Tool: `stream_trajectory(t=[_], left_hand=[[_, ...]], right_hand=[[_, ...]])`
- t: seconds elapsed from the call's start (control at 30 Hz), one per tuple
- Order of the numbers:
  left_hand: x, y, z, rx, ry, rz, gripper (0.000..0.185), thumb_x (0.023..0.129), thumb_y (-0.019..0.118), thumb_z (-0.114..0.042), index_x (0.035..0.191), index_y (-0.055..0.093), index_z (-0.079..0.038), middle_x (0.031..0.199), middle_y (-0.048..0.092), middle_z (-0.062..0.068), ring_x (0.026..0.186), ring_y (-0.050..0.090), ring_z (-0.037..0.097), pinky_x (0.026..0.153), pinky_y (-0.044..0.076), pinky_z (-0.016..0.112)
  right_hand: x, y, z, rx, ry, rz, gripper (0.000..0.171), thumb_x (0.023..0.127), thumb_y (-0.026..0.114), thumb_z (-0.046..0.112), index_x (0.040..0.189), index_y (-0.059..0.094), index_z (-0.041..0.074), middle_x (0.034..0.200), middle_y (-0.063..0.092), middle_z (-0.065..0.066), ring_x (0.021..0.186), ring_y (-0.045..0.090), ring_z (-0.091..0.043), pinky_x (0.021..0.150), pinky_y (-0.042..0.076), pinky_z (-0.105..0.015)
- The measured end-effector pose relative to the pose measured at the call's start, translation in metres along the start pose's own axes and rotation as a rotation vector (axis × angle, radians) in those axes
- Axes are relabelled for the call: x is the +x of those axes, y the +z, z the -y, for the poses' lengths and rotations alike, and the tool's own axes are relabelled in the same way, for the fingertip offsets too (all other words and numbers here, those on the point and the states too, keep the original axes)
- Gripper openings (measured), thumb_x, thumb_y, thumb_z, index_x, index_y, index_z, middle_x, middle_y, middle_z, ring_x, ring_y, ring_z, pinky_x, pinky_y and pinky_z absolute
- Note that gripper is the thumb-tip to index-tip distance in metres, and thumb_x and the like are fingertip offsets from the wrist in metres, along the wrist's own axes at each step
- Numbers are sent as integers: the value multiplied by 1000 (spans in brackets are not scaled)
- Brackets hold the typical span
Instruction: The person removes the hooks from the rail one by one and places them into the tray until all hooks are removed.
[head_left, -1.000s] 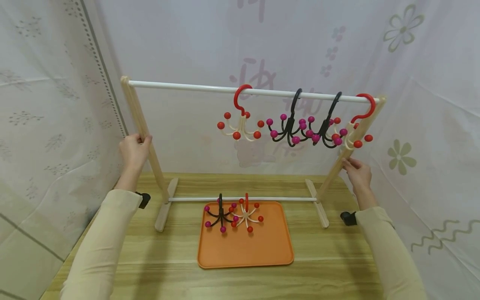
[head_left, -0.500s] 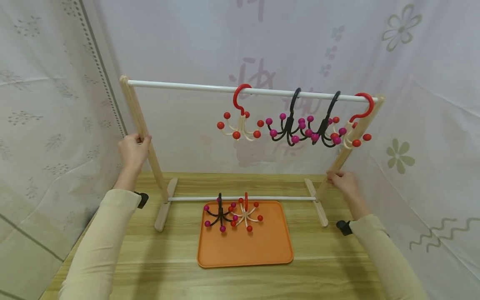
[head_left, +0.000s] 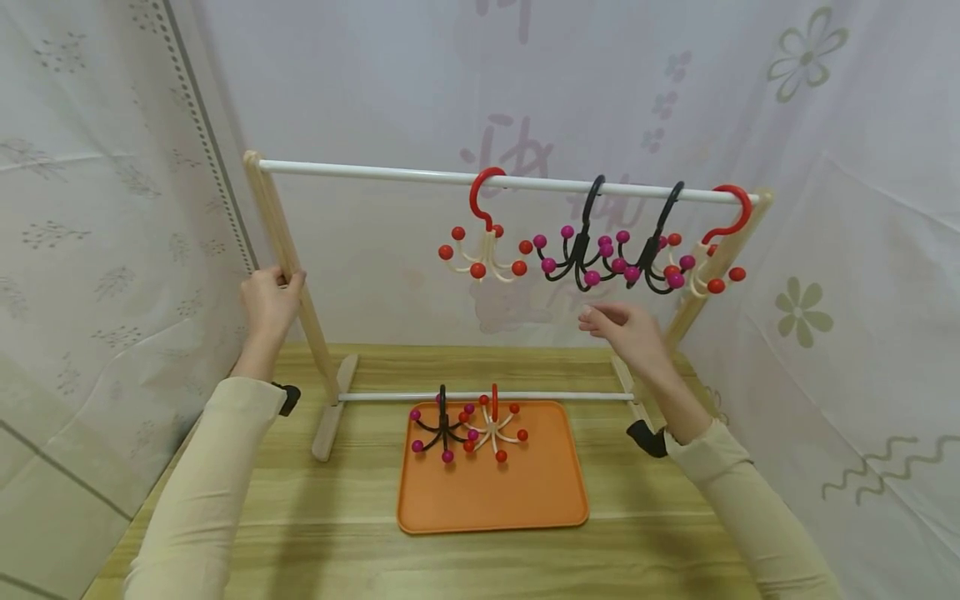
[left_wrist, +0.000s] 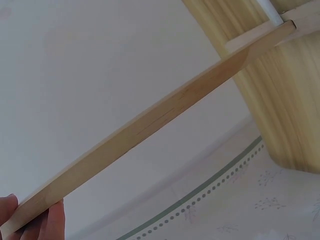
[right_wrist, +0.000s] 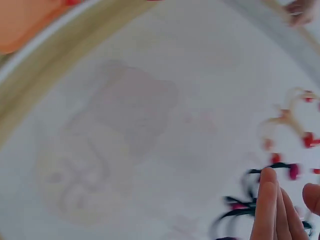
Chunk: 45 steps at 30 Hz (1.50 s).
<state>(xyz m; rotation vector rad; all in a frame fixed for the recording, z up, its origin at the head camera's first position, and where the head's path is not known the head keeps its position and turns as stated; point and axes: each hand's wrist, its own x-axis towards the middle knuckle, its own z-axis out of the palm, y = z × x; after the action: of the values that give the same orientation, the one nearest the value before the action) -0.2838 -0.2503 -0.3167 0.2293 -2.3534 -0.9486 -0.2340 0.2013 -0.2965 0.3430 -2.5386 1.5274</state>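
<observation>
My left hand (head_left: 270,308) grips the left wooden post (left_wrist: 145,120) of a garment rack, thumb on one face and fingers on the other. My right hand (head_left: 630,333) is in mid-air before the rack, below the hanging hooks, with nothing in its fingers. From the white top rod (head_left: 367,172) hang a red-hooked octopus hanger (head_left: 488,243) with cream arms, two black ones, a left (head_left: 581,250) and a right (head_left: 649,255), and a second red-hooked hanger (head_left: 741,215) at the right end. In the right wrist view, the fingers (right_wrist: 269,205) overlap a black hanger's arms.
An orange tray (head_left: 517,504) on the wooden table (head_left: 337,533) holds a black octopus hanger (head_left: 444,423) and a red-hooked cream one (head_left: 492,429), side by side. Behind the tray runs the lower white rod (head_left: 562,397). Printed curtains (head_left: 375,267) surround the table.
My right hand slid down the right post, then let go and moved left and up to in front of the rack. My left hand has stayed on its post.
</observation>
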Motion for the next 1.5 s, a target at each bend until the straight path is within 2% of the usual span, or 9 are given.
stream_trajectory(t=[0.1,0.23,0.43,0.67,0.8,1.0,1.3,1.5], left_hand=[[0,0,0,-2,-8,-3,32,90,50,-21,74,57,6,90,62,24,79,54,32,56,35,29],[0,1,0,0,-5,-16,33,90,49,-21,75,58,7,89,62,23,79,55,32,56,35,28],[1,1,0,-4,2,-18,33,90,49,-20,73,56,7,88,62,24,78,55,33,57,36,29],[1,1,1,22,0,-21,32,89,50,-20,70,55,4,82,62,24,60,48,21,48,33,24],[-1,0,1,23,-1,-17,32,90,50,-21,70,54,5,83,62,24,65,50,24,51,34,25],[-1,0,0,1,-7,-8,31,90,50,-20,70,54,5,87,62,24,69,53,27,48,33,21],[-1,1,-2,2,5,-9,31,90,50,-19,73,55,7,87,61,26,70,54,31,50,35,25],[-1,2,0,-18,-1,-15,29,90,50,-17,76,57,8,89,61,27,72,56,33,48,34,20]], right_hand=[[1,2,29,80,-78,-44,36,86,58,26,105,60,-5,94,63,-20,80,62,-19,73,47,-29],[16,1,45,120,-159,-84,34,86,59,22,103,60,-8,91,63,-20,77,63,-19,70,47,-27],[41,1,59,137,-136,-93,41,83,61,30,106,60,-4,95,63,-15,83,62,-20,74,46,-27],[60,14,80,151,-131,-59,40,82,63,29,109,59,-1,101,61,-15,89,59,-22,79,44,-28],[69,24,89,134,-123,-67,36,83,63,27,110,61,4,99,62,-11,92,58,-22,82,42,-29],[78,39,98,89,-97,-55,36,84,61,28,115,59,9,108,60,-4,97,54,-13,84,39,-28],[87,63,109,150,-104,-9,36,86,59,24,120,55,12,115,56,-1,102,50,-11,84,39,-25],[89,74,118,150,-129,23,38,86,58,22,122,53,12,117,55,-1,104,50,-10,85,38,-23]])
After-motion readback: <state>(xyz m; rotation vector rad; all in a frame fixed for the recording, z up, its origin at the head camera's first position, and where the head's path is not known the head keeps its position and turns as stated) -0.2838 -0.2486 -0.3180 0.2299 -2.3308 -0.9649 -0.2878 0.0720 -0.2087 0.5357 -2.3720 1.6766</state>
